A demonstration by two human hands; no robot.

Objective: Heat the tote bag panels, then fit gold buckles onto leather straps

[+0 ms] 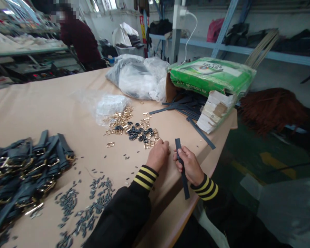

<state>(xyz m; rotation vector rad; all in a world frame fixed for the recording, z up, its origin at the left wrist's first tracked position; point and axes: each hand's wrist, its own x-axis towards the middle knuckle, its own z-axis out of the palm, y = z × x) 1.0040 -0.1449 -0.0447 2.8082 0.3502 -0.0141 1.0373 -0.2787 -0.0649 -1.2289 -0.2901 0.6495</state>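
Observation:
My right hand [190, 166] grips a dark blue strap [185, 184], its thumb pressed on the upper part while the long end hangs down over the table edge. To its left, my left hand [158, 155] has its fingers curled together; whatever they hold is hidden. Just beyond that hand lie gold buckles [120, 117] in a loose heap, and among them sit small dark loops [136, 132]. A single gold buckle [110, 144] lies apart on the table. Another loose strap [201, 133] rests to the upper right of my right hand.
A green box [212, 74] spills dark straps at the back right. Plastic bags [139, 75] stand beside it. Finished-looking buckled straps [23, 168] pile up at left, near scattered small dark pieces [98, 201]. The table edge [217, 155] runs along my right. A person [80, 38] sits beyond.

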